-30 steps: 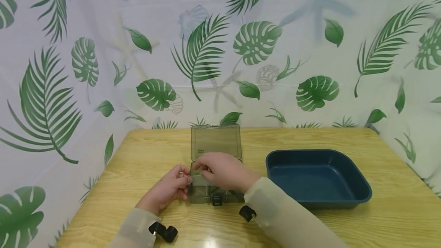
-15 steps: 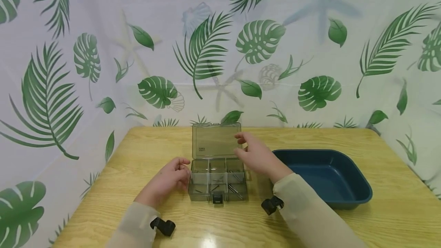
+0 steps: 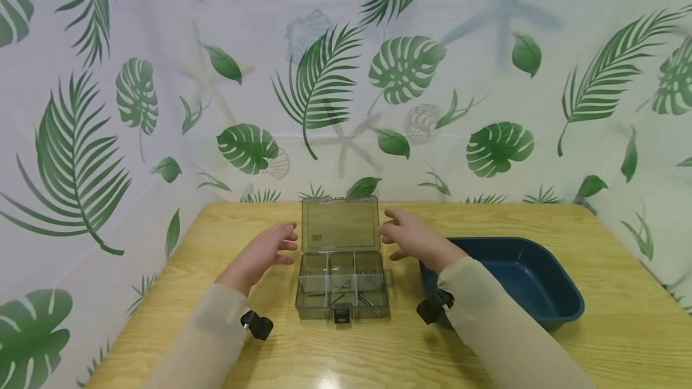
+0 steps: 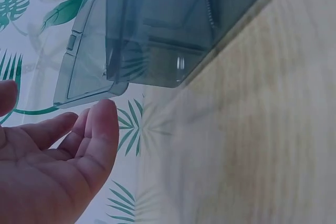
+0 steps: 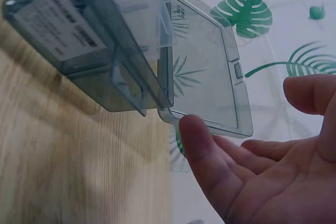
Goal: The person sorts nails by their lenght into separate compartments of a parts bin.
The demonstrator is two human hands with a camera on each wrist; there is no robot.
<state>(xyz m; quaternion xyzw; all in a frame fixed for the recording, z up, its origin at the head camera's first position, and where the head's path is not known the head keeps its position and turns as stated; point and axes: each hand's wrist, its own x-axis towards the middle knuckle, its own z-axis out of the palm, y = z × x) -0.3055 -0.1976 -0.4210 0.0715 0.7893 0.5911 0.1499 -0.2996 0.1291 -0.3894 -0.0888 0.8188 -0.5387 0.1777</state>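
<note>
A smoky see-through compartment box (image 3: 319,312) sits on the table with its lid (image 3: 340,227) raised at the back. Several thin metal pieces (image 3: 365,300) lie in its compartments; one (image 4: 209,3) looks threaded in the left wrist view. My left hand (image 3: 263,256) hovers just left of the lid and holds nothing, fingers loosely bent. On the other side my right hand (image 3: 415,239) has its fingertips close to the lid's right edge, thumb apart from the fingers, nothing in its grasp. A black latch (image 3: 341,314) is on the box's front.
A dark blue basin (image 3: 570,311) stands on the wooden table (image 3: 303,356) to the right, partly behind my right forearm. Leaf-printed cloth (image 3: 335,101) hangs behind the table and along its sides. A printed label (image 5: 60,24) shows on the box in the right wrist view.
My right hand has left the compartments and moved right, to beside the lid. My left hand has come off the box's left side and risen toward the lid. The box has stayed in place.
</note>
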